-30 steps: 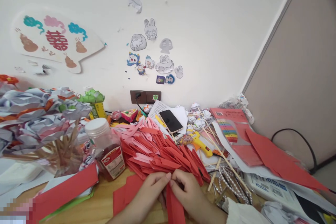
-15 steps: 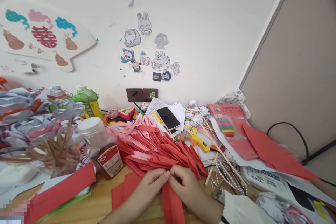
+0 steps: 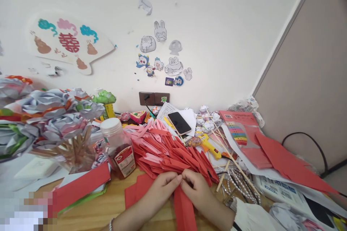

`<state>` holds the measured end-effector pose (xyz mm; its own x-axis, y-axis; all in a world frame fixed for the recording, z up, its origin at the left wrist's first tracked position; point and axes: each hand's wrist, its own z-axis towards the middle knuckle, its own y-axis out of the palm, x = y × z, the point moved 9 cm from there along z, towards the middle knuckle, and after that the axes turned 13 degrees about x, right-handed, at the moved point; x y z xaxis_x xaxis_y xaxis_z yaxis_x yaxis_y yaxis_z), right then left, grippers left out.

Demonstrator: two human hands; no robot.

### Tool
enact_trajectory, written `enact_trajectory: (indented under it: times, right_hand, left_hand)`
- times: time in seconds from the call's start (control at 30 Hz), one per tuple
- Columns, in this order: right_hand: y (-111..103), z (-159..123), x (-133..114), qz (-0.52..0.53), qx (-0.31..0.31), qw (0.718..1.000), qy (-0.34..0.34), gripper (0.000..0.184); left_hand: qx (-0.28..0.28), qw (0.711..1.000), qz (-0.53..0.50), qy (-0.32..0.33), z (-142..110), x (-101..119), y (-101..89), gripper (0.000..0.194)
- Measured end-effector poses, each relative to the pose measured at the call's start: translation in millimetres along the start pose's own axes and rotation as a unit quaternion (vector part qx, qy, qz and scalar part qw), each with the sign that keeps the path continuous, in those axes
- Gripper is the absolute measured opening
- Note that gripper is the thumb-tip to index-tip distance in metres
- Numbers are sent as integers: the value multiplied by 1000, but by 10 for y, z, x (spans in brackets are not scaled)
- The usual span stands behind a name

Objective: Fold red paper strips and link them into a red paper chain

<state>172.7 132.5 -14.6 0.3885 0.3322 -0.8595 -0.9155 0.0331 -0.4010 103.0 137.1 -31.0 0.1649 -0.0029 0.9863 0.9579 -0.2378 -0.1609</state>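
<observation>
My left hand [image 3: 159, 192] and my right hand [image 3: 199, 193] meet at the near edge of the wooden desk [image 3: 108, 211], fingertips pinched together on the top end of a long folded red paper strip [image 3: 184, 211]. The strip runs down toward me between the two hands. Just beyond my fingers lies a big heap of folded red and pink paper pieces [image 3: 168, 148]. Flat red paper sheets [image 3: 135, 193] lie under my left hand.
A clear jar with a white lid [image 3: 119, 148] stands left of the heap, beside a bunch of paper flowers on sticks [image 3: 54, 122]. A phone [image 3: 179, 123], a yellow glue gun [image 3: 208, 147], wooden sticks [image 3: 233, 164] and red sheets [image 3: 287, 162] crowd the right. A red folded strip [image 3: 81, 187] lies at left.
My hands stay pinched on the red strip. The view has shifted slightly, so everything sits a little further right and lower than half a second ago.
</observation>
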Motion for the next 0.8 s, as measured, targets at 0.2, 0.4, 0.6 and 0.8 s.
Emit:
enact_trajectory:
  times: [0.2, 0.4, 0.6, 0.8]
  right_hand:
    - [-6, 7, 20, 2, 7, 1000, -2, 20]
    - [-34, 20, -3, 19, 12, 1000, -4, 19]
    - [-41, 24, -17, 35, 14, 999, -10, 20]
    - [-49, 29, 72, 27, 22, 999, -8, 20]
  left_hand:
    - [1, 1000, -15, 10, 15, 15, 12, 39]
    - [8, 1000, -28, 10, 25, 60, 18, 40]
    - [14, 999, -42, -4, 12, 75, 16, 41]
    - [-1, 998, -64, 12, 46, 53, 41, 39]
